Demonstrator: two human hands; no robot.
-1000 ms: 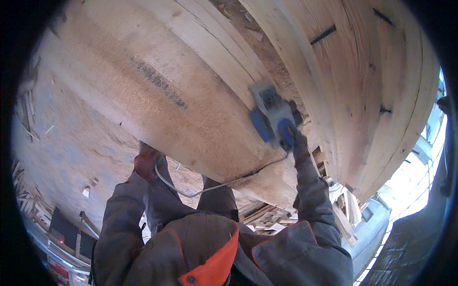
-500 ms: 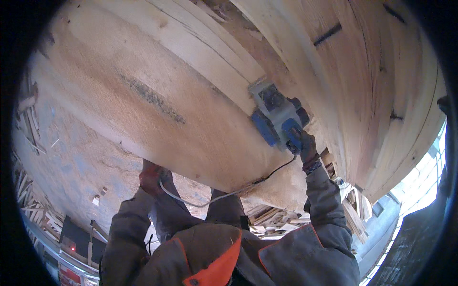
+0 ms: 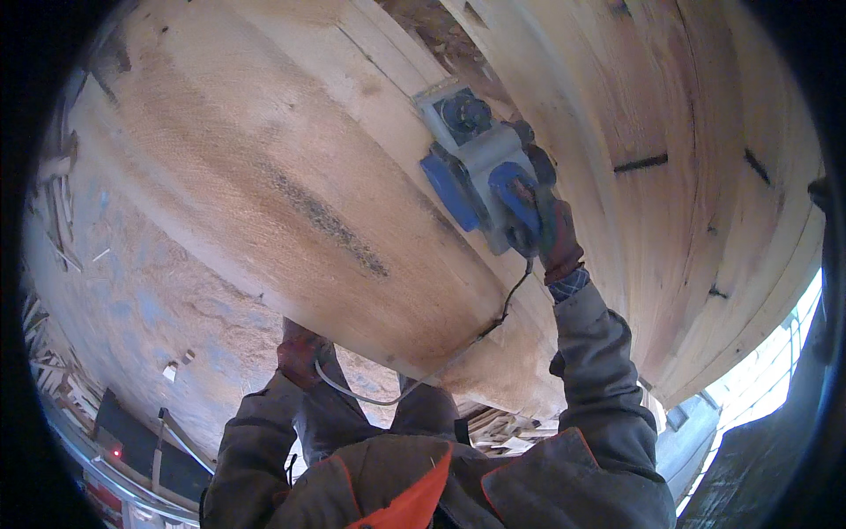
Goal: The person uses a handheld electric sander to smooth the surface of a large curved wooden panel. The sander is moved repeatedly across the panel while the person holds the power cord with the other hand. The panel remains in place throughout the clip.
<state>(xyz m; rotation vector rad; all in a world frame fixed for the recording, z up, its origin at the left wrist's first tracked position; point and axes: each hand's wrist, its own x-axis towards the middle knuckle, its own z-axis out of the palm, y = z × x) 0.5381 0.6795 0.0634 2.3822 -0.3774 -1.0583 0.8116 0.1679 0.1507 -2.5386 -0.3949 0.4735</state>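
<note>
My right hand (image 3: 560,240), in a dark reddish glove, is wrapped round the handle of a blue and grey electric planer (image 3: 495,157). The planer rests flat on a broad wooden board (image 3: 220,203), along its right-hand edge. From its rear a power cord (image 3: 449,363) runs back over the board and sags toward my left hand (image 3: 300,360). That hand, also gloved, is closed on the cord just off the board's near edge, in front of my legs. A dark, rough streak marks the middle of the board.
Another wide timber (image 3: 687,203) with black marks lies alongside on the right, a gap between the two at the top. Wood scraps (image 3: 511,430) lie beneath the board and at the far left. Sawdust covers the floor (image 3: 176,282). A metal rail (image 3: 115,480) stands lower left.
The planer has moved forward and slightly left along the board, with my right arm reaching farther out. My left hand keeps the cord. The view has shifted a little.
</note>
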